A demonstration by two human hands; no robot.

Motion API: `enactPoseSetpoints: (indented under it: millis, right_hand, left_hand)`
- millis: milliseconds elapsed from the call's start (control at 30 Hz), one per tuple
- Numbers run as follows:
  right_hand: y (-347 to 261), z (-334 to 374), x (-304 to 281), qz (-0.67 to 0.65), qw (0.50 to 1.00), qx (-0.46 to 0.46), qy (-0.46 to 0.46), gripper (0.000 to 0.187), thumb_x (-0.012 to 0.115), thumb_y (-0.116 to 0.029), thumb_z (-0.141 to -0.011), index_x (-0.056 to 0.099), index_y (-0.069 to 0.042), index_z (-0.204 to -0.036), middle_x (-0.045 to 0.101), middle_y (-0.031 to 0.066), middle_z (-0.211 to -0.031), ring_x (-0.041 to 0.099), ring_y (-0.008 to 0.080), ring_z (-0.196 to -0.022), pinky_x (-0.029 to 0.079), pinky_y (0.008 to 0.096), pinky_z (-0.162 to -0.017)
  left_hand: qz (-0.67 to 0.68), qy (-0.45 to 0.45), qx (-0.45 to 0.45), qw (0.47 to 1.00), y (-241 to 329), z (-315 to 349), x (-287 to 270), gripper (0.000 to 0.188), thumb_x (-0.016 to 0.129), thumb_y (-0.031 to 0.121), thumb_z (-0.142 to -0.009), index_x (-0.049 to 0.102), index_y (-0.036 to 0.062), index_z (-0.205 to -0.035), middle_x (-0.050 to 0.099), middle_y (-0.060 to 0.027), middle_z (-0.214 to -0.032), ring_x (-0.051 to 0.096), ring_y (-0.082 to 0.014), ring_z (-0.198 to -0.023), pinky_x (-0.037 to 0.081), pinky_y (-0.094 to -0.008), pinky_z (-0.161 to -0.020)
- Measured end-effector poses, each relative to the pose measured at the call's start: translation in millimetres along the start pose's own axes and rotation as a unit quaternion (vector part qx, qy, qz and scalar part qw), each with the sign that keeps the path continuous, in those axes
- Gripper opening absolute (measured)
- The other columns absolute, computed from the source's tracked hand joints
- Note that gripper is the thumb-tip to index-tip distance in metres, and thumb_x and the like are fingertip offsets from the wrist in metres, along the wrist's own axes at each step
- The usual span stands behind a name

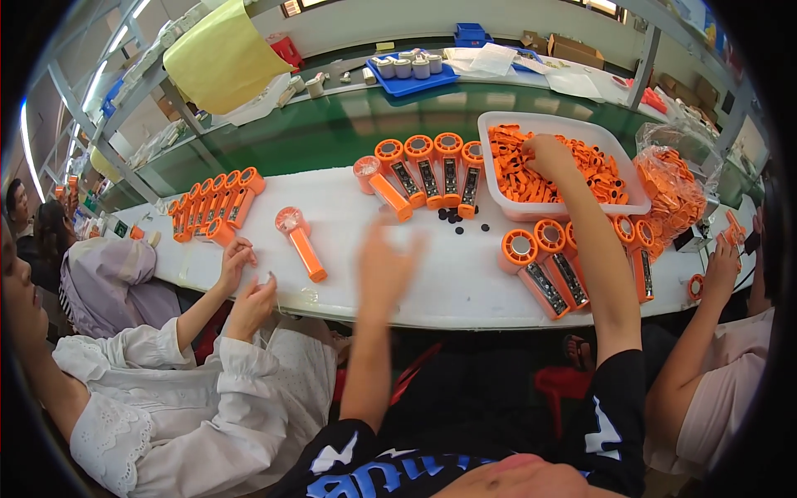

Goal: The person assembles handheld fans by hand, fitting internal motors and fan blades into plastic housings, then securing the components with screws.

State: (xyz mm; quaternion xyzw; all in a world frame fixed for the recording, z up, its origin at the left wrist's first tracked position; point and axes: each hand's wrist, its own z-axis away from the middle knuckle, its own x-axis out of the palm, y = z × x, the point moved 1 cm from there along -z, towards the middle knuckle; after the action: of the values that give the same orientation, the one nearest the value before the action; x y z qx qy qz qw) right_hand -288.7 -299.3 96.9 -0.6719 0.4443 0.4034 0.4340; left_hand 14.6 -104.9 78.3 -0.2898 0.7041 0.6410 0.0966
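My right hand (550, 156) reaches into a white plastic tub (490, 187) heaped with small orange plastic parts (519, 178). Its fingers are bent together at the heap; what they pinch, if anything, is hidden. Motion smears my left hand (388, 261) above the white tabletop, so its fingers are unclear. Just beyond it lies an orange fan-shaped housing (388, 191) with a round head and its closed handle toward me. Beside that, a row of orange housings (426, 170) has open handles showing circuit boards. More open housings (544, 270) lie under and beside my right forearm.
Small black discs (452, 217) are scattered near the tub. A bag of orange parts (677, 195) stands right of it. At left, a co-worker's hands (249, 282) are near a single housing (300, 245) and a housing row (216, 199). Another person's hand (722, 261) is at right.
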Motion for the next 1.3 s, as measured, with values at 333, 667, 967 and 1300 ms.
enactPoseSetpoints:
  millis: [333, 667, 967, 1300]
  right_hand:
    - [-14.3, 19.5, -27.3, -0.082, 0.985, -0.042, 0.144, 0.024, 0.071, -0.023, -0.082, 0.067, -0.005, -0.097, 0.064, 0.0116, -0.086, 0.063, 0.0244, -0.079, 0.048, 0.0364, -0.069]
    - [-109.8, 198.8, -23.1, -0.558, 0.823, 0.103, 0.023, 0.02, 0.073, -0.009, -0.084, 0.056, -0.002, -0.092, 0.061, 0.0026, -0.076, 0.054, 0.007, -0.065, 0.042, 0.0195, -0.056]
    - [-141.5, 226.1, 18.9, -0.569, 0.808, 0.133, 0.07, 0.026, 0.077, -0.008, -0.08, 0.062, 0.0, -0.1, 0.062, 0.0033, -0.081, 0.057, 0.0097, -0.07, 0.043, 0.021, -0.058]
    - [-170.0, 220.1, 22.0, -0.311, 0.939, -0.035, 0.144, 0.022, 0.079, -0.001, -0.071, 0.069, 0.001, -0.091, 0.067, 0.0079, -0.086, 0.062, 0.019, -0.076, 0.05, 0.0275, -0.064]
  left_hand:
    - [0.199, -0.271, 0.144, 0.931, 19.4, 6.9, 94.2, 0.061, 0.075, 0.027, -0.081, 0.051, -0.0021, -0.129, 0.065, -0.0163, -0.114, 0.062, -0.0281, -0.107, 0.047, -0.0345, -0.094]
    - [0.241, -0.131, 0.112, 0.955, -48.7, 10.6, 23.4, 0.061, 0.074, 0.028, -0.083, 0.051, -0.0056, -0.129, 0.062, -0.016, -0.117, 0.059, -0.024, -0.108, 0.044, -0.0334, -0.096]
    - [0.202, -0.117, 0.121, 0.965, -58.3, 12.8, 24.7, 0.065, 0.071, 0.034, -0.086, 0.048, -0.0065, -0.131, 0.06, -0.0181, -0.12, 0.057, -0.0277, -0.111, 0.043, -0.0359, -0.097]
    - [0.179, -0.118, 0.128, 0.968, -56.1, 11.2, 22.3, 0.065, 0.071, 0.035, -0.084, 0.049, -0.0049, -0.13, 0.059, -0.0199, -0.121, 0.056, -0.0309, -0.112, 0.043, -0.0377, -0.096]
